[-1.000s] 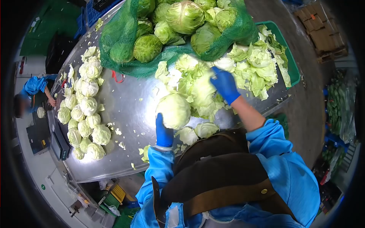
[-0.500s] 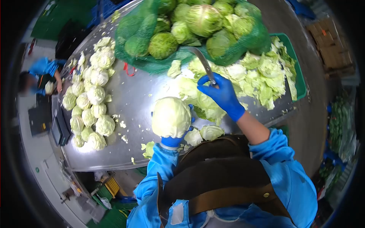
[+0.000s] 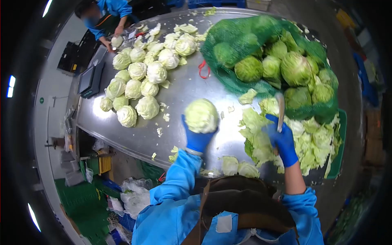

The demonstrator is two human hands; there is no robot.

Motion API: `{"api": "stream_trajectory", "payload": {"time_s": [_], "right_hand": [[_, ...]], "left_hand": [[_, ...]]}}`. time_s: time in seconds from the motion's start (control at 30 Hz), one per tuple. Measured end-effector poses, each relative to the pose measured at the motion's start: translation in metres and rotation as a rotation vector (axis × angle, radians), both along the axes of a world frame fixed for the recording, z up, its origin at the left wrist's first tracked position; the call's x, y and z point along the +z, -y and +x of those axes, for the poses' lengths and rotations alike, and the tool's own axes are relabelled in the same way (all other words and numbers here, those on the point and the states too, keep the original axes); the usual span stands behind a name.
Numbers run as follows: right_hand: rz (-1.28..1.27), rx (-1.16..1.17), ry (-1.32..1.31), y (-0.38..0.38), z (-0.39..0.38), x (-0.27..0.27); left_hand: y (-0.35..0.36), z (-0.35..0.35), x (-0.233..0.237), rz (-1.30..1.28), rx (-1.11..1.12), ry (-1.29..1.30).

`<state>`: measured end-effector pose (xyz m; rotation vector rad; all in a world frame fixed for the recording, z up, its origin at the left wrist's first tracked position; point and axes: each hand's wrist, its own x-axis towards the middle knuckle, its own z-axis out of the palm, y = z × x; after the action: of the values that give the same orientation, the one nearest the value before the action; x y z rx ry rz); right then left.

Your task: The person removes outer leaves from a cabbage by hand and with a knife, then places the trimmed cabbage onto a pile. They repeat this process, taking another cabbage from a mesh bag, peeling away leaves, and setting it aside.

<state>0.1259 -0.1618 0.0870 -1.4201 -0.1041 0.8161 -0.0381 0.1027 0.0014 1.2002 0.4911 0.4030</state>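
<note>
A pale, trimmed cabbage [image 3: 201, 115] rests in my left hand [image 3: 198, 136], which wears a blue glove and grips it from below and the near side, over the metal table [image 3: 175, 94]. My right hand [image 3: 282, 141], also gloved in blue, is closed around a knife [image 3: 280, 108] whose blade points up and away from me; the blade is somewhat blurred. Beneath and beside the right hand lie loose cabbage leaves [image 3: 257, 130]. Nearer my apron, a few leaf pieces [image 3: 237, 166] lie at the table edge.
A green mesh sack [image 3: 228, 32] of untrimmed cabbages covers the far right. Trimmed cabbages [image 3: 136, 90] are grouped at left, near a dark scale-like device [image 3: 90, 79]. A green crate [image 3: 338, 157] sits at the right edge. Another person [image 3: 110, 16] handles a cabbage at far left.
My view has turned leftward, shifting the table rightward in the picture. The cabbage in my left hand has moved away from my body, toward the grouped cabbages. My right hand still holds the knife.
</note>
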Motion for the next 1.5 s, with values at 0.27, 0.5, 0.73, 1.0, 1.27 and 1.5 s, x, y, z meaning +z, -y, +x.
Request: {"api": "stream_trajectory", "payload": {"time_s": [0.27,0.5,0.73,1.0,1.27,1.5], "right_hand": [[-0.336,0.223,0.234,0.029,-0.064,-0.069],[-0.560,0.580,1.324,-0.023,-0.072,-0.107],[-0.976,0.584,1.317,0.005,-0.040,-0.135],[-0.799,0.530,1.424,0.120,-0.027,-0.159],[-0.941,0.195,1.113,0.241,0.035,-0.149],[-1.429,0.561,0.348,0.315,0.101,-0.078]], "left_hand": [[-0.234,-0.027,0.032,-0.737,0.556,0.465],[-0.385,-0.055,-0.022,0.024,0.644,-0.114],[-0.255,0.061,0.050,-0.265,0.435,0.057],[-0.017,0.217,0.054,-0.095,-0.466,-0.125],[0.110,0.368,0.055,0.597,-0.272,-0.070],[0.101,0.382,0.035,0.532,-0.342,0.062]]}}
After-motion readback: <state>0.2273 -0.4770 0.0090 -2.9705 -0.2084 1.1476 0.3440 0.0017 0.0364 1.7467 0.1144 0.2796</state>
